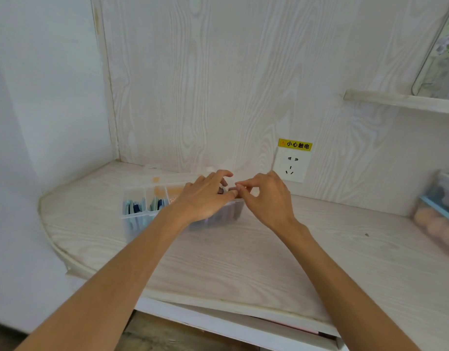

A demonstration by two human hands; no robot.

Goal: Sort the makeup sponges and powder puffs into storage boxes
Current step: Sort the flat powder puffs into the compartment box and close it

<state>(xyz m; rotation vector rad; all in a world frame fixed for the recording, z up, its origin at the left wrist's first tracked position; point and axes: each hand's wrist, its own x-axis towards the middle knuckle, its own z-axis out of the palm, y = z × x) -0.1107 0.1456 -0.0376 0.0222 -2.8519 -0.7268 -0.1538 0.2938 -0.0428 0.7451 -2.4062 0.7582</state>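
A clear plastic storage box (134,198) with several compartments sits on a pale wood-grain surface (243,254), close to the back wall. Its two left compartments hold flat blue and teal puffs (136,207) standing on edge; the next compartment shows something orange and pink. The right part of the box is hidden behind the hands, though darker shapes show faintly through its front wall.

Both hands meet over the right end of the box. The left hand (205,196) lies palm down across the top with its fingers curled, and a small dark item (220,190) shows just under its fingertips. Whether it grips that item or only presses it cannot be told. The right hand (266,196) has its thumb and forefinger drawn close together in a narrow pinch beside the left fingertips; what it pinches, if anything, is too small to make out.

The step in hand appears to be seating a piece into a right-hand compartment. The next move likely calls for pushing the piece down level and then lifting both hands clear.

At the far right edge, blurred, stands another clear box (436,214) with a blue rim, holding round peach sponges. A wall socket (291,165) with a yellow warning label sits behind the hands.
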